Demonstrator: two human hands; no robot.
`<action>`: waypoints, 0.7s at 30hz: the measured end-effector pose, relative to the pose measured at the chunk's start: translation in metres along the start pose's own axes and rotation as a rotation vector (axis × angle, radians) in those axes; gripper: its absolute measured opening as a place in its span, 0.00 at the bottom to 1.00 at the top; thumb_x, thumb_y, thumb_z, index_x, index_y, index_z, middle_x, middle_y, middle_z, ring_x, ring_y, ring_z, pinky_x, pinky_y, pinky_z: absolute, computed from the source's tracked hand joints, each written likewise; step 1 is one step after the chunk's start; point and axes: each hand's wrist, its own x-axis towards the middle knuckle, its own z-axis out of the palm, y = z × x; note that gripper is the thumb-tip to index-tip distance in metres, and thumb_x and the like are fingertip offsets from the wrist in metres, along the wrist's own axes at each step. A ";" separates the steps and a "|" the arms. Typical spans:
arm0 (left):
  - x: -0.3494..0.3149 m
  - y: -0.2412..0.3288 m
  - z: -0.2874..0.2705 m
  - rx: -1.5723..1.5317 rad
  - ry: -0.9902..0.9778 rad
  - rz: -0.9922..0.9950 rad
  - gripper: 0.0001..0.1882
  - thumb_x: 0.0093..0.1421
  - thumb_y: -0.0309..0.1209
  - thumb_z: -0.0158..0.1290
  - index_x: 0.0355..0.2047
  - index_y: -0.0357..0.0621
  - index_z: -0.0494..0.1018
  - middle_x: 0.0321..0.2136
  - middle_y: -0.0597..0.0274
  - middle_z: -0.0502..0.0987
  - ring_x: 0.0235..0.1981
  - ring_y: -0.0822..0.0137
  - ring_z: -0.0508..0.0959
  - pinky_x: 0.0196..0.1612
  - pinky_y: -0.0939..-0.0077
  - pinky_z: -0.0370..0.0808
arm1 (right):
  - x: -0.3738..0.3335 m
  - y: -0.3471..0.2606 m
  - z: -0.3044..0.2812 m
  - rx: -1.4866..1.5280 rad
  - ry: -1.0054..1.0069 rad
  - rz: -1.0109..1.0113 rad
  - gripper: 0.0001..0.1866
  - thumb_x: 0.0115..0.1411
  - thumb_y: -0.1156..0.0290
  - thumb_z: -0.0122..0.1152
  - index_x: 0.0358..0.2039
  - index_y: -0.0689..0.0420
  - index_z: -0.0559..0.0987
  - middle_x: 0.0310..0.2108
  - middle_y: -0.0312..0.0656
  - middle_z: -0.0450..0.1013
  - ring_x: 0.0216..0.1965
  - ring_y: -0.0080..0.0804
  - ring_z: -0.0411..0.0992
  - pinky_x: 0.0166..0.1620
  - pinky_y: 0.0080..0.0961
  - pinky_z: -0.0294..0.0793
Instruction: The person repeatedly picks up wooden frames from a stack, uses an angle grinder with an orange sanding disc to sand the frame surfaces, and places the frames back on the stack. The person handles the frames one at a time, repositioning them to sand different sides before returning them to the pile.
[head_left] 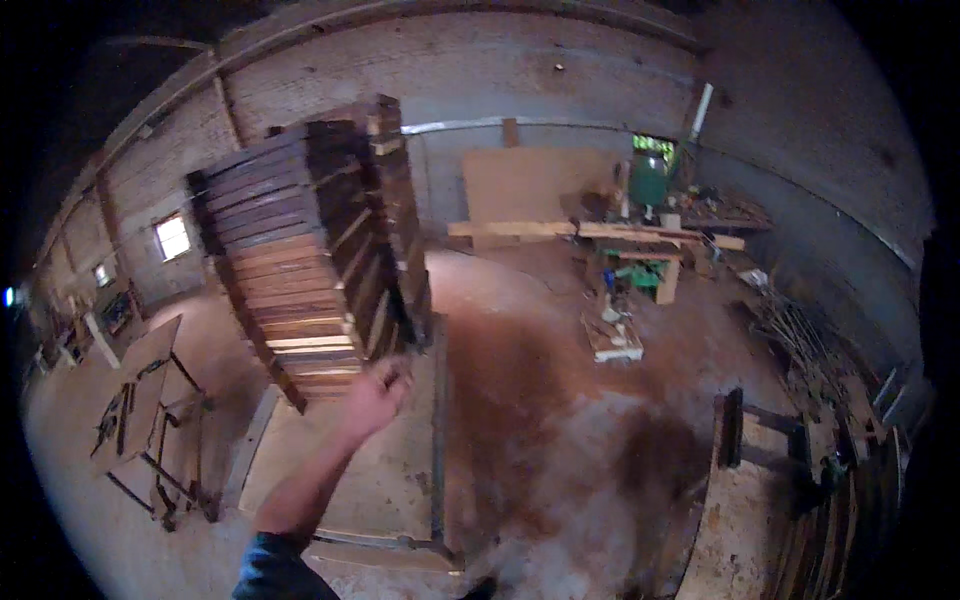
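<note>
My left hand (383,392) reaches forward from the lower edge, its blue sleeve (280,568) pushed down the forearm. The fingers look loosely curled, slightly blurred, and I see nothing in them. Behind the hand rises a tall stack of wooden frames (290,275), dark at the top and lighter brown lower down. The hand overlaps the stack's lower right corner in the picture; whether it touches the wood I cannot tell. Under the stack lies a flat wooden board (385,480) on a low base. My right hand is out of view.
A low wooden table (150,390) stands at the left. Further back, a workbench (620,235) carries a green container (648,180). A white-edged box (612,335) sits on the floor before it. Long wood offcuts (820,350) and a plank-topped bench (740,510) line the right.
</note>
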 end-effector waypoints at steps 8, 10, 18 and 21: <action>0.063 0.008 -0.218 0.455 0.547 0.257 0.16 0.58 0.30 0.56 0.46 0.40 0.74 0.34 0.50 0.80 0.35 0.51 0.81 0.41 0.63 0.77 | -0.018 0.006 0.046 -0.133 -0.224 -0.037 0.33 0.59 0.42 0.59 0.47 0.63 0.79 0.38 0.49 0.78 0.38 0.37 0.75 0.43 0.35 0.75; 0.097 -0.008 -0.256 0.591 0.562 0.269 0.19 0.57 0.32 0.58 0.49 0.41 0.73 0.38 0.50 0.79 0.40 0.50 0.80 0.44 0.61 0.76 | 0.032 0.067 0.057 -0.305 -0.092 -0.182 0.34 0.58 0.41 0.59 0.46 0.64 0.79 0.38 0.50 0.78 0.39 0.39 0.75 0.43 0.36 0.75; 0.204 -0.091 -0.349 0.884 0.534 0.200 0.37 0.49 0.33 0.64 0.59 0.40 0.63 0.52 0.50 0.70 0.55 0.49 0.69 0.56 0.60 0.71 | -0.054 0.026 0.134 -0.192 -0.152 -0.090 0.33 0.58 0.41 0.60 0.43 0.63 0.80 0.35 0.48 0.78 0.38 0.37 0.76 0.42 0.35 0.76; 0.237 -0.120 -0.373 0.935 0.531 0.225 0.41 0.47 0.33 0.65 0.60 0.37 0.61 0.57 0.48 0.67 0.58 0.48 0.67 0.59 0.60 0.69 | -0.086 0.021 0.163 -0.130 -0.130 -0.069 0.32 0.58 0.42 0.60 0.41 0.63 0.80 0.34 0.46 0.78 0.37 0.36 0.77 0.41 0.34 0.76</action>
